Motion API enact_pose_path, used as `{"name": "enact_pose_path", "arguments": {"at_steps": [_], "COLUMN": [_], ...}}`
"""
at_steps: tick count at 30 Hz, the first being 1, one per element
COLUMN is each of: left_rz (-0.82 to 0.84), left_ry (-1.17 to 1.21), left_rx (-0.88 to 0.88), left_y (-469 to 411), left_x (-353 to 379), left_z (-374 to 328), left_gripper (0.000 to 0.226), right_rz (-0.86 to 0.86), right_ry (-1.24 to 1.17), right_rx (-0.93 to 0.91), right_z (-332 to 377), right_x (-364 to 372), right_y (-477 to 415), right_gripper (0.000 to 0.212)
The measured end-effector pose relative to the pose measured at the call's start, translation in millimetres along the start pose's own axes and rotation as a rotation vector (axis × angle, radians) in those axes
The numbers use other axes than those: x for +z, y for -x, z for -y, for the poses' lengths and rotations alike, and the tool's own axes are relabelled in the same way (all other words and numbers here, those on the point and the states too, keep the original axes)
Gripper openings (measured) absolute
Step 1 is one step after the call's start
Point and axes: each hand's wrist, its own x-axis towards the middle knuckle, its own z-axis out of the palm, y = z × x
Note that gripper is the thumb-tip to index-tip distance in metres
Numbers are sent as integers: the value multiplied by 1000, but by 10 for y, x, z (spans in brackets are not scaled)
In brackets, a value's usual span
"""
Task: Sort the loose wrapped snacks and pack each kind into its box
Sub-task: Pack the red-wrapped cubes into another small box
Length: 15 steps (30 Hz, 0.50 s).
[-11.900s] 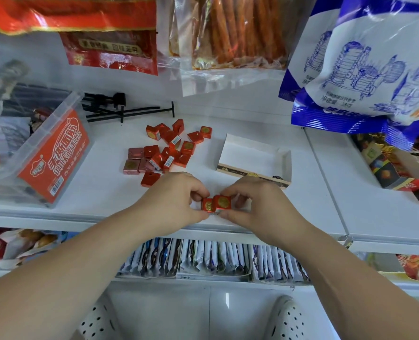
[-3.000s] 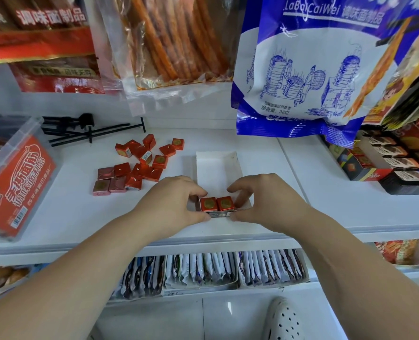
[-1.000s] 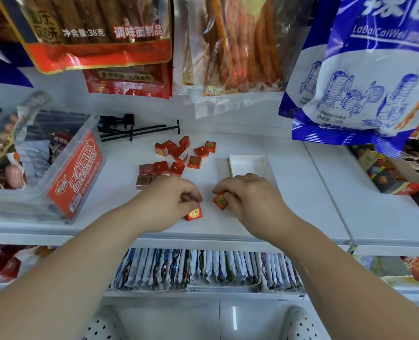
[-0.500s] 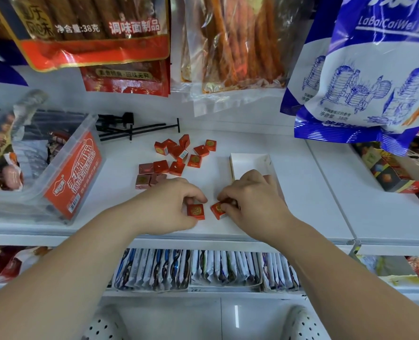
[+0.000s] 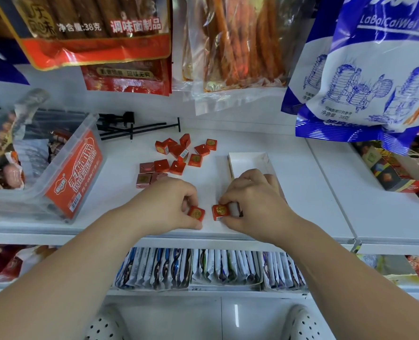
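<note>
One cube [image 5: 196,213] is pinched by the left hand [image 5: 166,204] and a second cube [image 5: 220,211] by the right hand [image 5: 255,200] at the shelf's [image 5: 306,197] front edge, about thirteen loose cubes [image 5: 178,155] being left beside one box [image 5: 249,160].

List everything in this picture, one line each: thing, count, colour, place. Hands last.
loose cubes: about thirteen, red, a few duller, mid shelf
left cube: one, red with gold seal, pinched at shelf front
right cube: one, red with gold seal, pinched at shelf front
box: one, white, open, behind the right hand
bin: one, clear with red label, shelf left
hooks: a few, black, shelf back
hanging bags: several, red, clear, blue-white, above
cartons: several, dark and red, shelf right
sachets: many, white-blue, shelf below
shelf: one, white, under it all
left hand: one, pinches left cube
right hand: one, pinches right cube
</note>
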Motion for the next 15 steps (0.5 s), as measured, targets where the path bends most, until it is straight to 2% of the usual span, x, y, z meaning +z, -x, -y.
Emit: {"name": "enact_pose_path", "arguments": {"at_steps": [3,7,9,11,15], "left_rz": [-68,153,173,122,-6], "left_ry": [-101,-10,4,30,50], "left_rx": [-43,32,79,68,87], "left_y": [1,29,22,0,-46], "left_x": [13,-123,-137,-99,-1], "left_z": [3,75,100,121,128], "left_gripper": [47,61,48,35,28], "right_rz": [-8,-13,-22,-37,-124], "right_ry": [3,-13,-8,-13,-86], "right_rx": [1,4,-1,-8,-23], "right_z": [4,-6,-5,0,0], "right_x": [3,4,1,-4,7], "right_y": [-1,-2,4,6,-3], "right_gripper": [30,30,30,28,25]}}
